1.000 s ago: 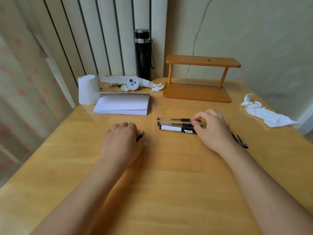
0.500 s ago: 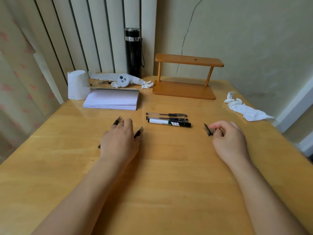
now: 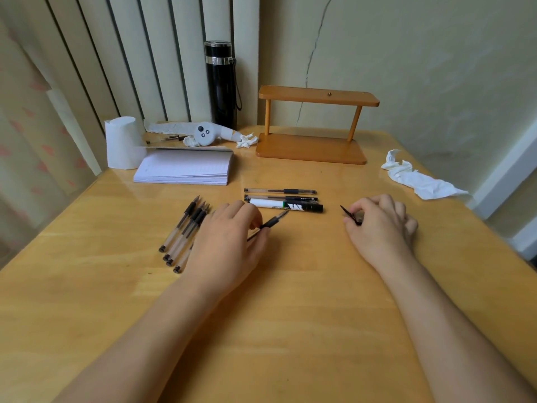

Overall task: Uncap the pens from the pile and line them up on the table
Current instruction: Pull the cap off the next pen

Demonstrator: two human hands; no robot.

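Three capped pens remain in a small pile (image 3: 283, 199) at the table's middle: two clear gel pens and a white-and-black marker. Left of it, several uncapped clear pens (image 3: 184, 232) lie side by side, tips pointing away from me. My left hand (image 3: 229, 242) lies partly over that row and holds an uncapped pen (image 3: 271, 222) whose tip points up and right. My right hand (image 3: 377, 225) rests on the table to the right of the pile, fingers closed on a black pen cap (image 3: 348, 213).
At the back stand a black flask (image 3: 222, 85), a wooden shelf (image 3: 312, 123), a tissue roll (image 3: 122, 142), an open notebook (image 3: 186, 170) and a white controller (image 3: 205, 133). A crumpled tissue (image 3: 418, 178) lies at the right edge. The wooden table (image 3: 290, 330) fills the foreground.
My right hand left the pile and moved right with a cap. My left hand shifted right, uncovering the row of uncapped pens, and now holds one uncapped pen.
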